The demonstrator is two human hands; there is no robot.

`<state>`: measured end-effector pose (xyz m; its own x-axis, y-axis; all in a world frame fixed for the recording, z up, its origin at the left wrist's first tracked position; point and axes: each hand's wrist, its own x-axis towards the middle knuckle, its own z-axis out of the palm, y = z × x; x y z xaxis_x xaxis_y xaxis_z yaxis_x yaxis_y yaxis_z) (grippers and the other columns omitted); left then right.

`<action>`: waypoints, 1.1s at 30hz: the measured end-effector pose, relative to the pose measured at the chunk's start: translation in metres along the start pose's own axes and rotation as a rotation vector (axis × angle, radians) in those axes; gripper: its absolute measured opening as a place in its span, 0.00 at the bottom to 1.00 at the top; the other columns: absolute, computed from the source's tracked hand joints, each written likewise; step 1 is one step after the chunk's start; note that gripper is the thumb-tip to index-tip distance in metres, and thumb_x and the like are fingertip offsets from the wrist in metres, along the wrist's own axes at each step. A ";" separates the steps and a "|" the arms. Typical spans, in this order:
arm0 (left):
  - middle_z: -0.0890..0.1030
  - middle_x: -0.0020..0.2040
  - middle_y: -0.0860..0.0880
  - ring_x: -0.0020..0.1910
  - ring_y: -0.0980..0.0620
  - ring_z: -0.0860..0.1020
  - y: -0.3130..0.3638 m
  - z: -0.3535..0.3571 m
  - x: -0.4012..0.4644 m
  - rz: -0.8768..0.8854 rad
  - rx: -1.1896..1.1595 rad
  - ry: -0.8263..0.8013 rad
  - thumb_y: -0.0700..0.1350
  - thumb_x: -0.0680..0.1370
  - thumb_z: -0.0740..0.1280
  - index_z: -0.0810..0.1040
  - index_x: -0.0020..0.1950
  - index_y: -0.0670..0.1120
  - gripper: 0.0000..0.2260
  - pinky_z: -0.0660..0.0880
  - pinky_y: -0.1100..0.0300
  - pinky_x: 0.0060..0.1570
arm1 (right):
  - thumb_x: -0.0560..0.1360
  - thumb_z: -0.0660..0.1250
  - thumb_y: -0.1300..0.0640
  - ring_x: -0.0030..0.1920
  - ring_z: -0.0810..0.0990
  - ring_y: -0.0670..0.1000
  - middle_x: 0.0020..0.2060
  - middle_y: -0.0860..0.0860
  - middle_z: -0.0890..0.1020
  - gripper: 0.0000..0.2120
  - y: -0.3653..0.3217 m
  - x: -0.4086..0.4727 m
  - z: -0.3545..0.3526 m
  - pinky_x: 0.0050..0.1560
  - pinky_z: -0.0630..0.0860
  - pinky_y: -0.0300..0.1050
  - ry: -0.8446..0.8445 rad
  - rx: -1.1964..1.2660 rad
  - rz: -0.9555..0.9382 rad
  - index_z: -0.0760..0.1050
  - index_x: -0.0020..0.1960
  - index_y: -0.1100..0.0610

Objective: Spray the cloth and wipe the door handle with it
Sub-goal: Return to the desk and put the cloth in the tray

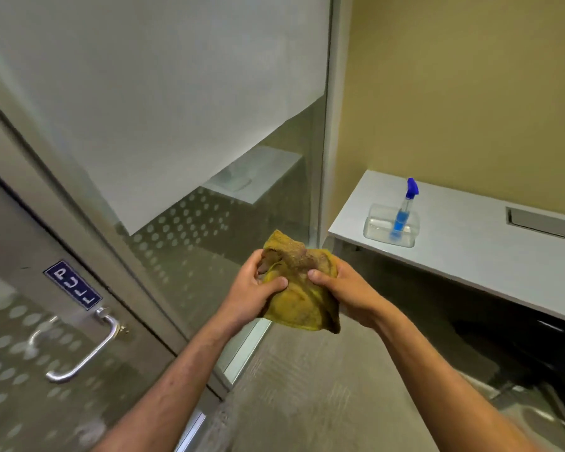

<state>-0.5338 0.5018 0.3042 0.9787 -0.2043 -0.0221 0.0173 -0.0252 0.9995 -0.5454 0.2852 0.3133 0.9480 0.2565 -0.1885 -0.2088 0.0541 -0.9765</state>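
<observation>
I have the crumpled yellow cloth gripped in both hands at frame centre. The blue spray bottle stands untouched on the white tabletop at right; the silver door handle, lower left, looks unwiped.

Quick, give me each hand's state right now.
Left hand: closed on the yellow cloth.
Right hand: closed on the same cloth, from the other side.
</observation>
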 end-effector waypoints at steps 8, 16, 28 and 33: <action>0.87 0.52 0.48 0.49 0.52 0.84 -0.004 0.095 0.095 -0.106 -0.137 -0.072 0.31 0.69 0.69 0.82 0.56 0.46 0.18 0.82 0.60 0.48 | 0.71 0.76 0.61 0.62 0.81 0.63 0.62 0.61 0.81 0.24 0.008 0.019 -0.122 0.64 0.77 0.65 0.126 0.267 0.030 0.77 0.65 0.49; 0.87 0.43 0.44 0.36 0.50 0.82 -0.014 0.125 0.201 -0.250 -0.306 -0.174 0.39 0.69 0.61 0.81 0.35 0.42 0.09 0.78 0.60 0.34 | 0.66 0.69 0.56 0.53 0.83 0.56 0.52 0.54 0.85 0.18 0.003 0.077 -0.199 0.44 0.83 0.45 0.225 0.320 0.124 0.84 0.56 0.51; 0.82 0.64 0.45 0.62 0.43 0.82 -0.038 0.177 0.378 -0.508 -0.004 -0.365 0.60 0.62 0.80 0.75 0.66 0.58 0.34 0.82 0.49 0.57 | 0.66 0.78 0.51 0.59 0.83 0.58 0.59 0.53 0.83 0.25 -0.013 0.192 -0.296 0.58 0.82 0.55 0.479 0.181 0.106 0.79 0.62 0.46; 0.86 0.60 0.47 0.59 0.47 0.84 -0.052 0.218 0.424 -0.643 -0.018 -0.321 0.61 0.65 0.79 0.78 0.66 0.54 0.31 0.81 0.49 0.53 | 0.77 0.71 0.52 0.57 0.85 0.54 0.62 0.54 0.81 0.20 0.008 0.232 -0.319 0.52 0.84 0.50 0.674 0.390 0.023 0.74 0.68 0.45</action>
<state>-0.1643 0.2036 0.2383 0.6651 -0.4322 -0.6089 0.5759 -0.2221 0.7867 -0.2506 0.0368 0.2288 0.8577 -0.3736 -0.3531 -0.1813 0.4230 -0.8878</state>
